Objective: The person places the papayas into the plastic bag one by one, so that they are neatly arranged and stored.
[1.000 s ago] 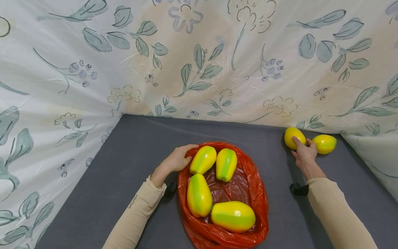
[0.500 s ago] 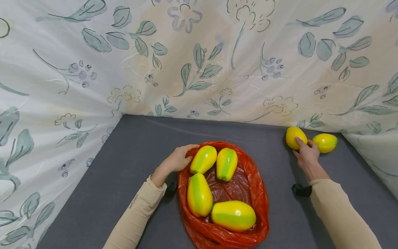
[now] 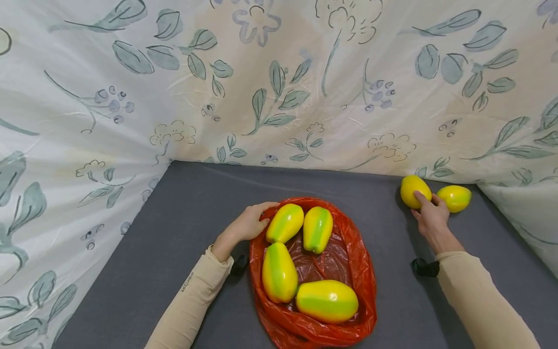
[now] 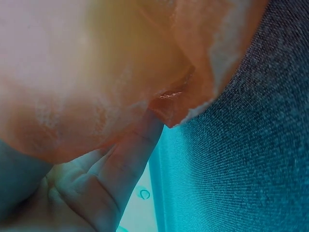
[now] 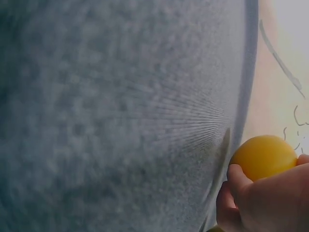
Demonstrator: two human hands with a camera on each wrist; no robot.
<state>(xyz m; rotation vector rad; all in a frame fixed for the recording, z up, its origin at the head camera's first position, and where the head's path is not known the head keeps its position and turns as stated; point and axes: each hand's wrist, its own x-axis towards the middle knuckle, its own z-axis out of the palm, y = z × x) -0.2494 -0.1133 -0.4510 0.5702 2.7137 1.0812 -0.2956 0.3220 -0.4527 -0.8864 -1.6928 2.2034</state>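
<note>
A red plastic bag [image 3: 368, 271] lies with its mouth spread wide on the dark grey surface. Inside it are several yellow papayas with green stripes, one of them [image 3: 327, 301] lying crosswise near the front. My left hand [image 3: 247, 223] grips the bag's back left rim; in the left wrist view, the bag [image 4: 96, 121] hides part of that hand [image 4: 111, 183]. At the back right, my right hand [image 3: 431, 218] holds a papaya [image 3: 411, 190] between thumb and fingers. The same papaya [image 5: 263, 155] shows beyond the right hand [image 5: 270, 198] in the right wrist view.
Another papaya [image 3: 455, 198] lies just right of my right hand, near the back right corner. Floral cloth [image 3: 279, 97] rises behind and along both sides of the grey surface [image 3: 196, 194]. A dark wrist device [image 3: 425, 267] sits by the right cuff.
My right hand and its papaya have shifted very slightly right and away from me. My left hand, the bag and the papayas in it look unchanged.
</note>
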